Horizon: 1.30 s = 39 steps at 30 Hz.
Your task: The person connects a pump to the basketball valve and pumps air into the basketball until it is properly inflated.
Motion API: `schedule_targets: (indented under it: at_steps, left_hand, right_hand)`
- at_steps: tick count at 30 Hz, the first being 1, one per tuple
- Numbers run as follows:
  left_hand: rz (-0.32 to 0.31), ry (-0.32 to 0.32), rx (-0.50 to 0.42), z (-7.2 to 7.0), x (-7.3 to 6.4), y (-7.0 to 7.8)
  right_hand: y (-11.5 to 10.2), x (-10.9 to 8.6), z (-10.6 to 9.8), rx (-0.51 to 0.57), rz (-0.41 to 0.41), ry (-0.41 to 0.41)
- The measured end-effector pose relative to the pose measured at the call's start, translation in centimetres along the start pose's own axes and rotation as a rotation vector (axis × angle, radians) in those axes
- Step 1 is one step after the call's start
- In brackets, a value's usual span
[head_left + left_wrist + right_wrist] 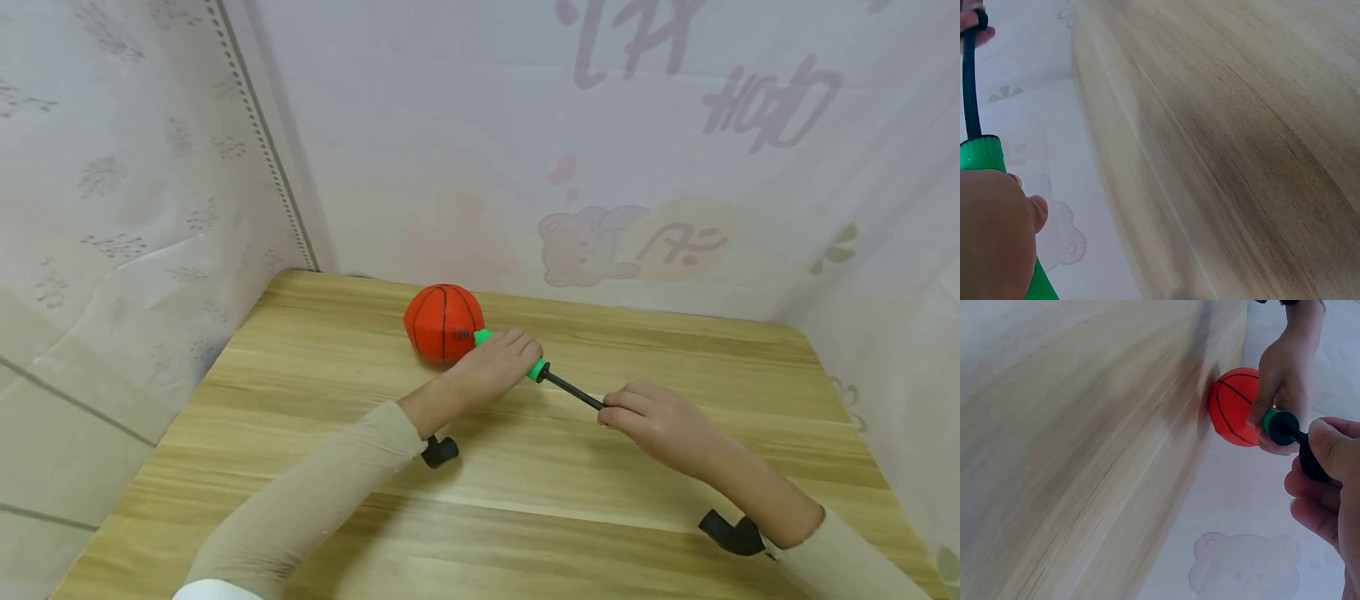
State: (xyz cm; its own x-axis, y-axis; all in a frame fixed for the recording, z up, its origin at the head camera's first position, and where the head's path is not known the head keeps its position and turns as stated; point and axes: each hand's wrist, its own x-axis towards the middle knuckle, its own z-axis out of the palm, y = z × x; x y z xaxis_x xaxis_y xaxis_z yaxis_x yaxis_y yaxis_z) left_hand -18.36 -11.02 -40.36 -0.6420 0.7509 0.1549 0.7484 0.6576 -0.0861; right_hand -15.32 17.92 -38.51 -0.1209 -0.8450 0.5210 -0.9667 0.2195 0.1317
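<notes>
An orange-red ball (444, 323) with black basketball lines sits toward the back of the wooden table. My left hand (497, 367) is wrapped round the green barrel of a hand pump (537, 371), whose green tip meets the ball's side. From the barrel's other end a black rod (573, 390) stretches out to the right. My right hand (660, 425) grips the pump's black handle (1313, 459), its thumb lying on top in the right wrist view. The left wrist view shows the green barrel (984, 153) under the left hand (997, 231).
The wooden table (525, 533) has a printed pale curtain (420, 167) behind it and on both sides. Black wrist mounts (438, 452) stick out beneath both forearms, close to the tabletop.
</notes>
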Motion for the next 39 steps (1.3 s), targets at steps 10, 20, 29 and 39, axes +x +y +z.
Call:
schedule_targets:
  at_steps: [10, 20, 29, 39]
  left_hand:
    - [-0.005, -0.018, 0.087, -0.3, -0.1, -0.1]
    - [-0.033, -0.023, 0.106, -0.2, 0.3, 0.1]
    - [-0.009, -0.052, 0.13, -0.2, 0.5, 0.4]
    - [-0.006, -0.015, 0.034, -0.2, 0.2, -0.2]
  right_hand:
    - [-0.3, -0.8, -0.9, 0.01, -0.01, 0.038]
    - [1.3, 1.9, 2.2, 0.007, 0.028, -0.046]
    - [2.0, 4.0, 4.4, -0.012, 0.031, -0.062]
    - [2.0, 3.6, 4.2, -0.016, -0.001, 0.015]
